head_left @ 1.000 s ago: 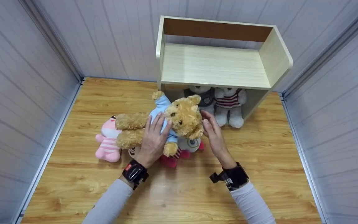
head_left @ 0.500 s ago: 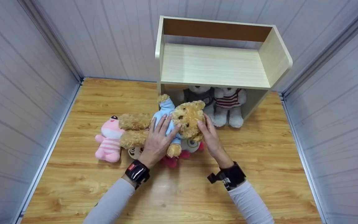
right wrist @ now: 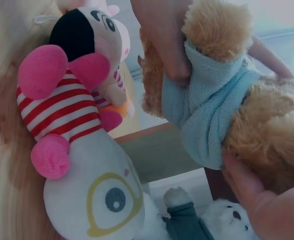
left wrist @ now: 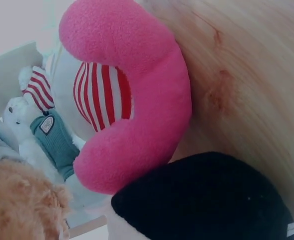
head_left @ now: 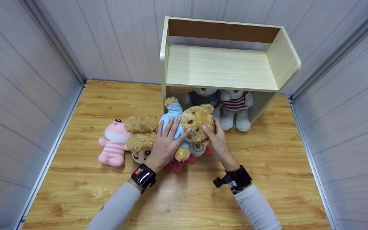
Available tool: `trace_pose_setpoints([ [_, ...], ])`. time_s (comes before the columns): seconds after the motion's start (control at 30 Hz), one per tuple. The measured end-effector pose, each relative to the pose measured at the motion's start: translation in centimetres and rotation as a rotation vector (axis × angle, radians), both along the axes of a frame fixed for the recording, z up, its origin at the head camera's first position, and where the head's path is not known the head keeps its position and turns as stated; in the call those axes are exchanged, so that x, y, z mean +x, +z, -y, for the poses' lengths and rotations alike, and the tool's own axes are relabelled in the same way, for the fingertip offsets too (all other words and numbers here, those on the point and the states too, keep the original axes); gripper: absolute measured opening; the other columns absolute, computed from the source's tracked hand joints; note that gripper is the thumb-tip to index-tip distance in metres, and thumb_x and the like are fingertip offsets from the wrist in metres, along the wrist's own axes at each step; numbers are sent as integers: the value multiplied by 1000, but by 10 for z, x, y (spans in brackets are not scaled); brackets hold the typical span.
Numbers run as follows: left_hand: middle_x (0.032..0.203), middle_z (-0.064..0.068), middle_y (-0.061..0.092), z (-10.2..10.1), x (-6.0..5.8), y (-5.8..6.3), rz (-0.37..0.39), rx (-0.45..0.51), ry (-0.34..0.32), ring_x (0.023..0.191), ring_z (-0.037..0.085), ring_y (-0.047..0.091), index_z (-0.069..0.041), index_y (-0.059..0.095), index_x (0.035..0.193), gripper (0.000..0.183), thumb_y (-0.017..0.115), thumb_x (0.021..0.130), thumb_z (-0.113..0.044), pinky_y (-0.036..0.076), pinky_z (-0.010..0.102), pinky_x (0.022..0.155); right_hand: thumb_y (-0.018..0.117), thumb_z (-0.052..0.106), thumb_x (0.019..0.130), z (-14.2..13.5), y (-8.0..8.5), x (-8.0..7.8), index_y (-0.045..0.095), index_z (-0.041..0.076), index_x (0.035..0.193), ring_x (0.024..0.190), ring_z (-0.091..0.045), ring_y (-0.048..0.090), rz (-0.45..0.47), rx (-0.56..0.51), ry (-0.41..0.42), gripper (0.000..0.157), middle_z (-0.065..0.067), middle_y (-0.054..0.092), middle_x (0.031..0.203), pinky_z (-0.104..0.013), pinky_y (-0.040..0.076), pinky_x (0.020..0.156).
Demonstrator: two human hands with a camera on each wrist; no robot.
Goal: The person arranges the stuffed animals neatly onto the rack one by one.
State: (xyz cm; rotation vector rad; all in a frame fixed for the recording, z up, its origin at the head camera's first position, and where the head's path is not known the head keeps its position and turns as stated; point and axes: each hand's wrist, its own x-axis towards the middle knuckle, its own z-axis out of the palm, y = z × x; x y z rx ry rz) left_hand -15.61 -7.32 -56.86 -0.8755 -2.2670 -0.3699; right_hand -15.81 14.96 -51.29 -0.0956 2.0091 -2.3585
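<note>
A tan teddy bear [head_left: 175, 110] in a pale blue top lies sideways in the air, held in both hands. The left hand [head_left: 164, 147] grips its body, fingers spread across the top. The right hand [head_left: 219, 145] holds its head between thumb and fingers. Below the bear lies a plush toy with a white head [right wrist: 99, 200], a red-striped body and pink limbs. Beside that is a toy with a black-haired head [right wrist: 73, 36], mostly covered by the bear and left hand in the head view. A pink plush toy [head_left: 113, 148] lies near the bear's feet.
A pale wooden shelf unit [head_left: 222, 68] stands against the back wall. Under its board sit a white bear in a grey top [head_left: 204, 99] and a white bear in a red-striped top [head_left: 236, 105]. Panel walls [head_left: 18, 95] close in the wooden floor [head_left: 267, 159].
The teddy bear and left hand have shifted slightly right. The right hand's thumb has come over the bear's head and now grips it. The toys below have stayed put.
</note>
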Motion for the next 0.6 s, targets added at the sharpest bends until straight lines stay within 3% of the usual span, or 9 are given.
trace_pose_setpoints([
  [0.17,164,29,26,2,2,1,67,-42,-2,150,47,28,-35,17,166,112,76,78,3,23,73,116,64,13,98,-5,0,-2,37,0,155,127,-28,55,-21,43,-48,65,-21,50,148,-32,50,102],
  [0.33,167,27,21,4,4,6,171,-69,-32,153,45,23,-25,27,164,112,91,73,-28,20,71,118,63,11,97,-14,0,-6,41,-3,153,124,-27,55,-23,105,-101,62,-23,51,146,-27,49,98],
  [0.43,168,26,19,6,6,11,216,-69,-51,154,44,21,-19,29,164,100,83,84,-44,19,70,119,61,8,97,-21,1,-8,42,-4,152,121,-24,55,-20,112,-135,60,-24,52,145,-24,48,97],
  [0.6,166,27,22,10,5,17,207,11,-51,151,46,25,-12,37,160,79,66,96,-48,25,67,119,59,4,95,-33,4,-13,45,-4,151,109,-16,57,-22,114,-193,58,-22,55,140,-23,48,91],
])
